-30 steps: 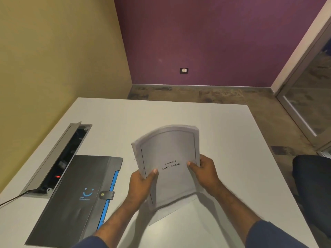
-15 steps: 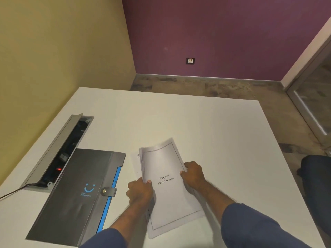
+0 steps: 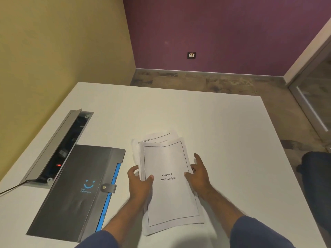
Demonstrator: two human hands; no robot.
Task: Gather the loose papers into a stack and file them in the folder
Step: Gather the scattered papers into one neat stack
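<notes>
**Paper stack held at both sides on the white table**

The left hand [image 3: 140,183] grips the left edge of the paper stack [image 3: 170,183], thumb curled over the top sheet reading "Chapter 4 SWOT Analysis". The right hand [image 3: 198,173] holds the right edge, thumb on the page, forefinger pointing outward. Sheets fan out unevenly beyond the hands. Left of the left hand lies the closed dark folder [image 3: 78,190] with a blue edge; beyond it, an open cable tray [image 3: 59,149]. The white table [image 3: 223,133] sits in a corner of yellow wall [image 3: 62,42] and purple wall [image 3: 215,29], with a wall socket [image 3: 191,55].
</notes>
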